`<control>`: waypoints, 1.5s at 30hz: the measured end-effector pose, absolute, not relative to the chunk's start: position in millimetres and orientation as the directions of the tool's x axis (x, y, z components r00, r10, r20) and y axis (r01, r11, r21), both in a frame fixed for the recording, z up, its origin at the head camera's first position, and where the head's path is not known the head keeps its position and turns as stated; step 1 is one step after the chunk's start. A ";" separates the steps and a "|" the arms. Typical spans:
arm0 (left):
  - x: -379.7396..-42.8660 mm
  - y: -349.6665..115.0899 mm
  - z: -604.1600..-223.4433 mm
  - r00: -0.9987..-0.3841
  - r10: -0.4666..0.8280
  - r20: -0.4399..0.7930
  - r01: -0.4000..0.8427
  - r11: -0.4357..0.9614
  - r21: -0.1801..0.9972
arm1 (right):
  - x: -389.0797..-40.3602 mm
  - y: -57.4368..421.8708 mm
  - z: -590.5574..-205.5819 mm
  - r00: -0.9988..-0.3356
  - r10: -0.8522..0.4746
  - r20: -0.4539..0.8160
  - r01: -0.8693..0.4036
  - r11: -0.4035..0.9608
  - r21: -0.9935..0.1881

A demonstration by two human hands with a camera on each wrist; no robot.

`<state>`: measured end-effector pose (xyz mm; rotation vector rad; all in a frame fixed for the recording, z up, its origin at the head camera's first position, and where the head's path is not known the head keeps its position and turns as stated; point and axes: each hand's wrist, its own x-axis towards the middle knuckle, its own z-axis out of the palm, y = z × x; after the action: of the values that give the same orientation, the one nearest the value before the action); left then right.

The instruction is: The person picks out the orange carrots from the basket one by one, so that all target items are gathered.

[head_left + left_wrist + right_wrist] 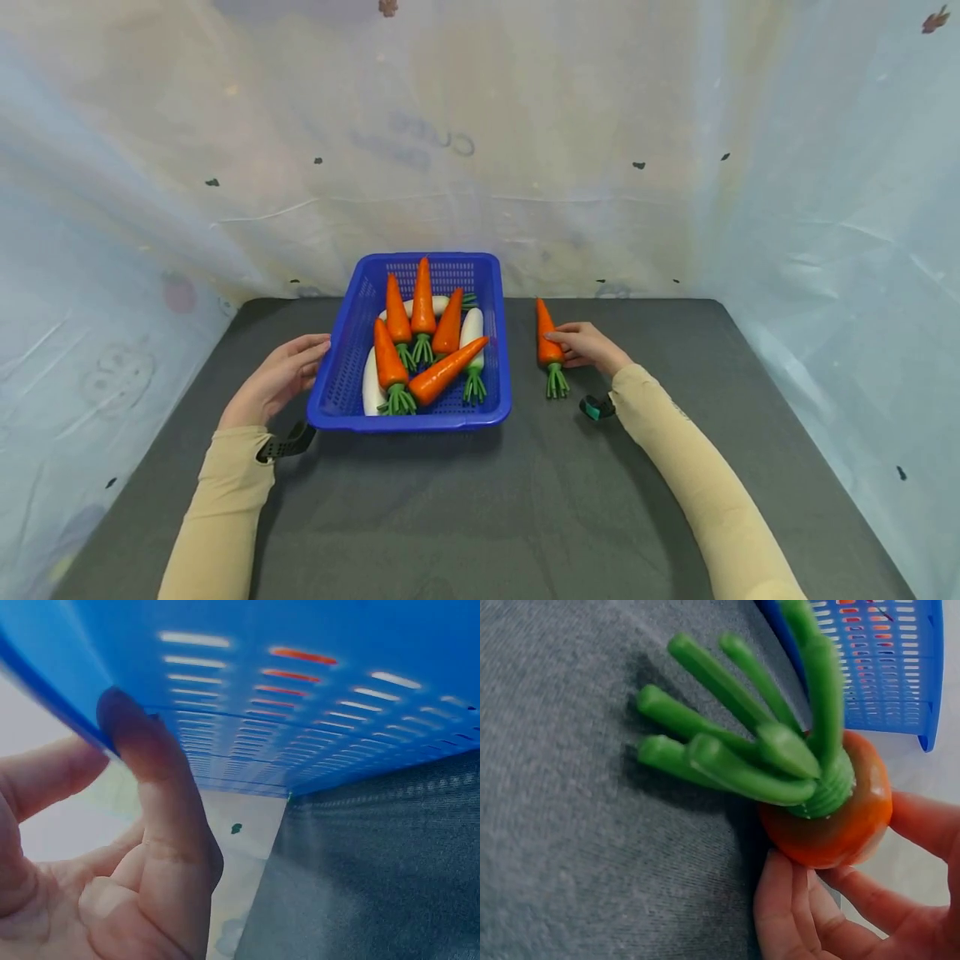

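Observation:
A blue plastic basket (408,424) with slotted walls stands on the dark tabletop. Several orange carrots (423,304) with green stubs lie in it among white radishes (472,327), which they partly cover. At the basket's left side, my left hand (281,377) pinches the rim between thumb and finger, as the left wrist view shows. Right of the basket, my right hand (590,347) holds a single carrot (546,323) by its thick end, thumb on one side and fingers on the other. Its tip points to the back and its green stalks (735,742) face the front, close to the cloth.
Grey-black cloth covers the table (420,517). Behind the table hangs a pale plastic sheet (480,167) with faded prints, which also runs along both sides. The basket's back edge stands close to that sheet. Dark straps (281,446) are on both wrists.

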<state>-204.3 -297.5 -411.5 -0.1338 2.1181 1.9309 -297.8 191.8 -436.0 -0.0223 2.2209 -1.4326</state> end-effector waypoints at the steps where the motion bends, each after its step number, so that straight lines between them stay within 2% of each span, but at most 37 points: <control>1: -204.5 -299.3 -414.5 -0.959 0.118 -0.256 -0.243 0.114 0.963 | -297.0 191.8 -436.3 -0.880 -0.273 -0.389 0.241 0.449 -0.860; 10: -196.1 -307.9 -418.0 -0.955 0.201 -0.219 -0.185 0.175 0.967 | -293.4 194.6 -439.0 -0.890 -0.266 -0.371 0.235 0.428 -0.873; 29: -193.4 -305.7 -416.0 -0.964 0.169 -0.207 -0.159 0.258 0.953 | -292.2 207.9 -427.0 -0.881 -0.271 -0.389 0.253 0.425 -0.869; 39: -193.2 -306.6 -414.5 -0.964 0.168 -0.204 -0.152 0.281 0.948 | -300.8 206.7 -396.2 -0.899 -0.261 -0.351 0.270 0.300 -0.915; 45: -192.3 -305.8 -413.1 -0.963 0.168 -0.208 -0.151 0.304 0.941 | -303.8 193.6 -373.1 -0.891 -0.338 -0.302 0.229 0.241 -0.943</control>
<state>-192.3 -305.8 -413.1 0.0161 2.3062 1.7093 -303.8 193.6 -373.1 -0.1002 2.0717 -1.6917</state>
